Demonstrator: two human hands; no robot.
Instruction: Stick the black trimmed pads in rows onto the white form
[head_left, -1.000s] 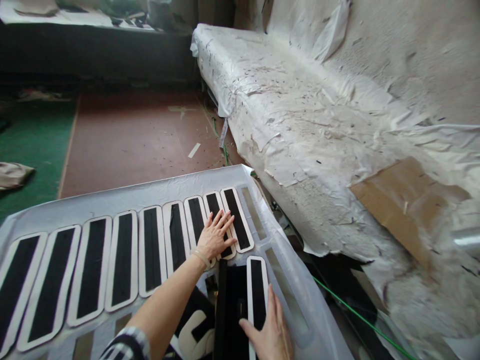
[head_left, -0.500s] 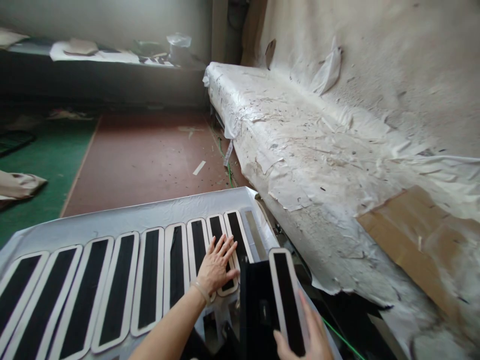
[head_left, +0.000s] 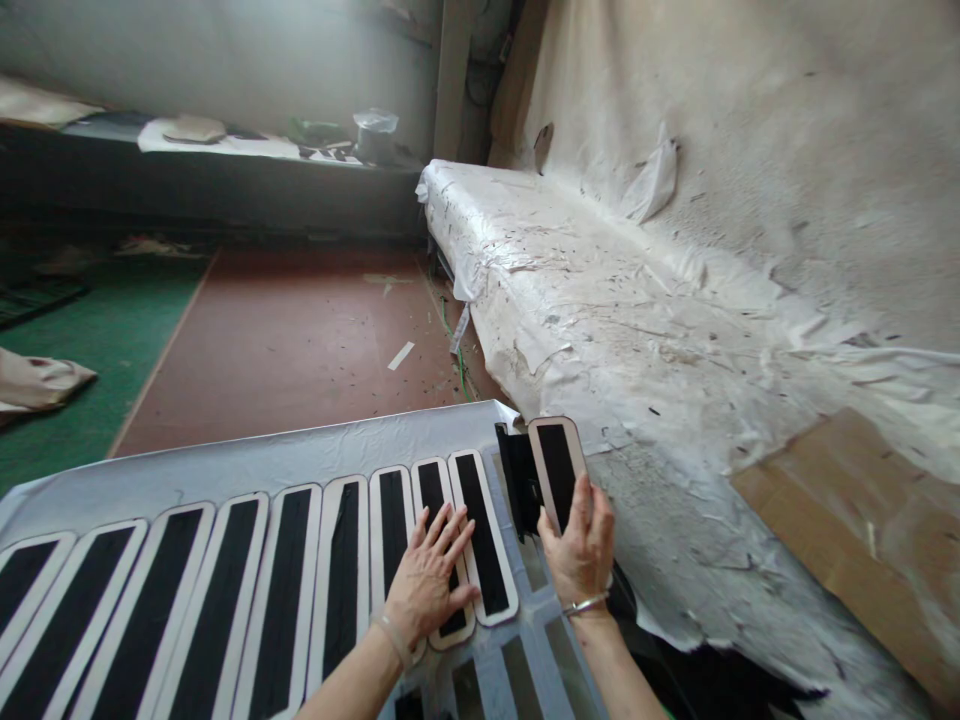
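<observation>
Several long, rounded pale panels with black centre strips lie side by side on the covered table, among them the rightmost panel (head_left: 484, 535). My left hand (head_left: 429, 575) rests on the panels near the right end of the row, its fingers outstretched and apart. In my right hand (head_left: 581, 545) is another such panel (head_left: 556, 465), gripped along its lower part between thumb and fingers. It is raised at the table's right edge. A dark flap or piece of black material (head_left: 519, 480) shows just left of this panel; how the two are joined cannot be made out.
Grey-white sheeting (head_left: 300, 450) covers the table, with darker rectangles (head_left: 517, 675) at its near right. To the right stands a long bench (head_left: 600, 290) under stained white sheeting, with brown cardboard (head_left: 847, 530) on it. Beyond lies a reddish-brown floor board (head_left: 300, 340).
My right hand has moved up and away from me with its panel, bringing the panel and the black piece to the table's far right corner. My left hand stays on the row.
</observation>
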